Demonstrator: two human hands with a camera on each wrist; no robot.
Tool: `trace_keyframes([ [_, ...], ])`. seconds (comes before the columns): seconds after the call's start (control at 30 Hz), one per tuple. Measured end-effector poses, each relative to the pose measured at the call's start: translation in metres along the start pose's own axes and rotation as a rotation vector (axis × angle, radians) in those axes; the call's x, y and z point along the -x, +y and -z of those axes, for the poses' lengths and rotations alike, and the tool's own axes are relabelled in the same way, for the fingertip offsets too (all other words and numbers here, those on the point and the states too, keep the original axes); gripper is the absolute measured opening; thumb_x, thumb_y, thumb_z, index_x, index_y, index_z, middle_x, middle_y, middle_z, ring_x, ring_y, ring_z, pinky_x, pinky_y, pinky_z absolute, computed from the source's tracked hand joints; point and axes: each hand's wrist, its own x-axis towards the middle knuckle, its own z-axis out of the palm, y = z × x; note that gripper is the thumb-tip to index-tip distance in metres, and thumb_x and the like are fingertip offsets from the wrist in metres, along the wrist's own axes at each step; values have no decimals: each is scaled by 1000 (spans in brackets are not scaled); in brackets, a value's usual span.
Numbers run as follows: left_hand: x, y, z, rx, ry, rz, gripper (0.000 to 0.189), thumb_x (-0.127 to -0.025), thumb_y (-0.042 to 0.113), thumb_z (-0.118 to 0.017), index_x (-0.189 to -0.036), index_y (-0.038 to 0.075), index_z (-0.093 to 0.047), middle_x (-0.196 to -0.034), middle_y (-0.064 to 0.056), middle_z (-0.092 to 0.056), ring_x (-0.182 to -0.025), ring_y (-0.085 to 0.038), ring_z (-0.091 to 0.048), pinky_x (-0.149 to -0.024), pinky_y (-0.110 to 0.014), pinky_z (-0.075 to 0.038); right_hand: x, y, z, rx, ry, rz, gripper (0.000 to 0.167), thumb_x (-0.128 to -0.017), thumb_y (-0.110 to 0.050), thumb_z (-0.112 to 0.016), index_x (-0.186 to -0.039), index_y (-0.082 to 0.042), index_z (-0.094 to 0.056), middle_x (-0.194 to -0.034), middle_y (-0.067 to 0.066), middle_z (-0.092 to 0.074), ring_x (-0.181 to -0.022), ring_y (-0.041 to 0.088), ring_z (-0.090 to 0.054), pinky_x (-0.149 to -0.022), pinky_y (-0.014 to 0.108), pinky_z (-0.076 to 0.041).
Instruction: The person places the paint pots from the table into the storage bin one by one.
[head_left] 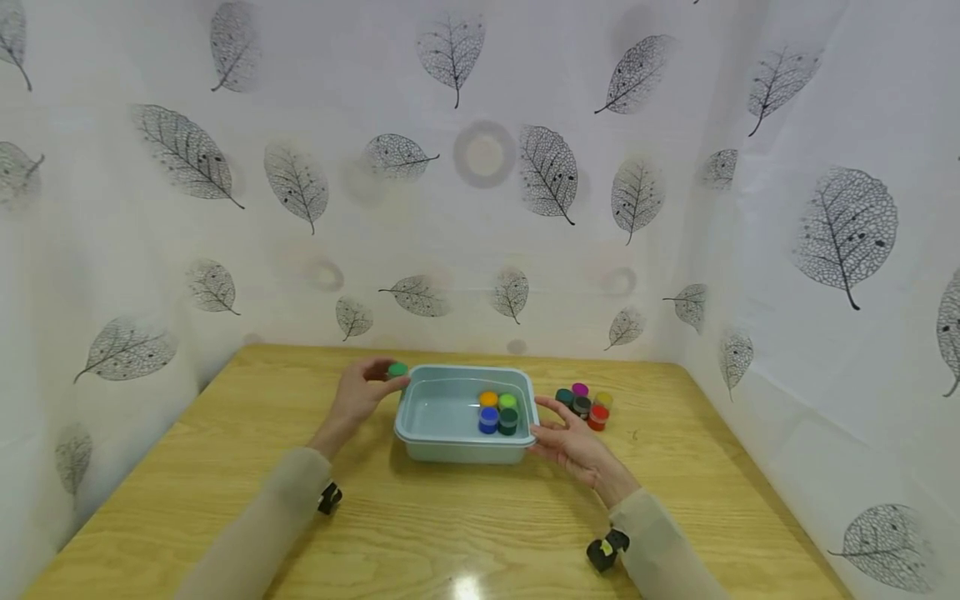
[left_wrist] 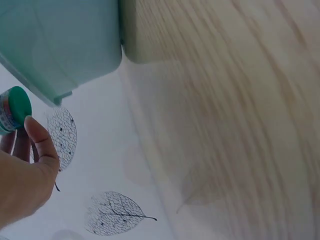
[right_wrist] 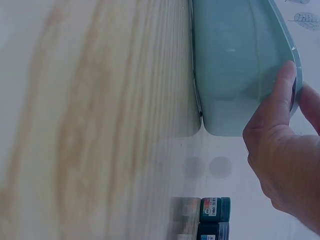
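My left hand (head_left: 358, 395) pinches a small paint jar with a green lid (head_left: 397, 369) just beyond the left rim of a light blue plastic basin (head_left: 465, 452). In the left wrist view the thumb presses near the lid of that jar (left_wrist: 19, 107), which is held up beside the basin. At the basin's right end my right hand (head_left: 573, 446) grips the rim, its fingers at the wall in the right wrist view. Inside the basin, toward the right, stand an orange-lidded jar (head_left: 489, 400), a light green one (head_left: 507, 402), a blue one (head_left: 488, 420) and a dark green one (head_left: 507, 422).
Right of the basin several more jars cluster on the wooden table (head_left: 450, 525), among them a red one (head_left: 597, 417), a magenta one (head_left: 580, 389) and a yellow one (head_left: 603, 401). A leaf-patterned white curtain (head_left: 480, 233) hangs behind the table.
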Motion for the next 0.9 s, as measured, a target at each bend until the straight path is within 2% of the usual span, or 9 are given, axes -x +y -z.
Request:
trace_keyframes([
  [0.13, 2, 7, -8, 20, 22, 15, 49, -83, 27, -80, -123, 5, -64, -119, -15, -66, -108, -24, -59, -93, -36, -53, -1, 0, 0, 3, 1, 0, 67, -96, -2, -60, -152, -14, -26, -137, 28, -45, -95, 19, -68, -96, 40, -54],
  [0.3, 5, 16, -19, 33, 53, 11, 40, -84, 22, -79, -118, 8, -66, -114, -11, -68, -105, -24, -61, -90, -34, -54, -1, 1, 1, 10, 5, -1, 67, -96, -3, -61, -152, -14, -26, -132, 25, -48, -93, 19, -69, -95, 39, -55],
  [0.47, 5, 22, -29, 45, 28, 3, 41, -84, 26, -79, -119, 10, -66, -114, -9, -68, -107, -23, -62, -92, -36, -54, 0, 1, 1, 15, 6, 1, 67, -96, -2, -60, -153, -14, -25, -132, 25, -47, -93, 18, -69, -93, 38, -55],
  [0.6, 4, 23, -37, 41, -2, -13, 39, -86, 20, -76, -120, 7, -63, -117, -11, -67, -110, -25, -61, -96, -39, -53, 0, 1, 1, 17, 4, 3, 67, -96, -3, -60, -153, -14, -25, -133, 25, -47, -93, 18, -69, -92, 37, -56],
  [0.9, 5, 35, -55, -41, -59, -44, 36, -87, 15, -74, -120, 6, -62, -119, -12, -66, -113, -28, -61, -101, -43, -50, -1, 1, 1, 10, 3, 6, 68, -95, -3, -61, -153, -14, -26, -130, 23, -49, -93, 18, -69, -91, 36, -57],
])
